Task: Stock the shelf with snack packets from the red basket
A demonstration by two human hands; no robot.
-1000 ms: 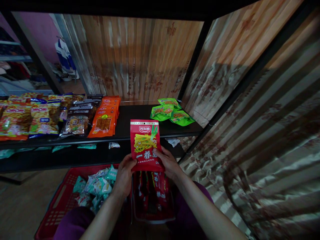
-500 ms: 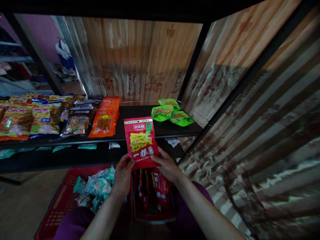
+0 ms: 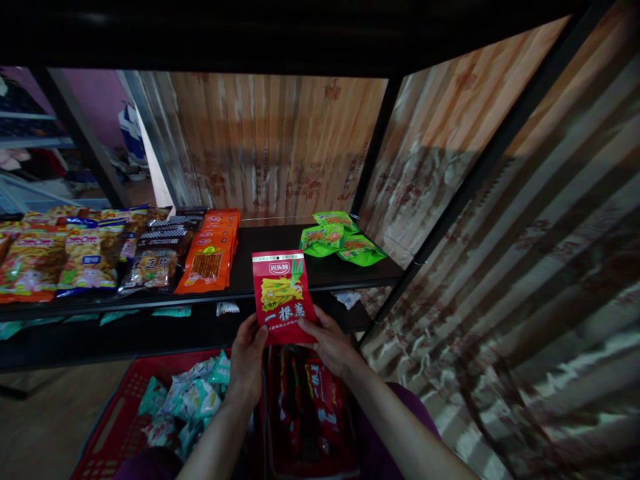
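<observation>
A red snack packet (image 3: 283,293) with yellow sticks pictured on it is held upright between both hands, in front of the black shelf (image 3: 270,239). My left hand (image 3: 250,353) grips its lower left corner, and my right hand (image 3: 327,339) its lower right edge, thumbs on the front. Below the hands, more dark red packets (image 3: 320,393) lie in a red bin. Orange packets (image 3: 213,250) are stacked on the shelf to the left, and several green packets (image 3: 340,237) lie in a small pile to the right.
Further left on the shelf stand dark packets (image 3: 155,257) and noodle snack bags (image 3: 93,257). A red basket (image 3: 113,413) of teal and white packets (image 3: 195,390) sits lower left. A black post (image 3: 480,167) and patterned curtain (image 3: 565,233) border the right.
The shelf and its goods appear slightly lower as the view tilts up. Both hands still hold the red packet, at nearly the same place before the shelf.
</observation>
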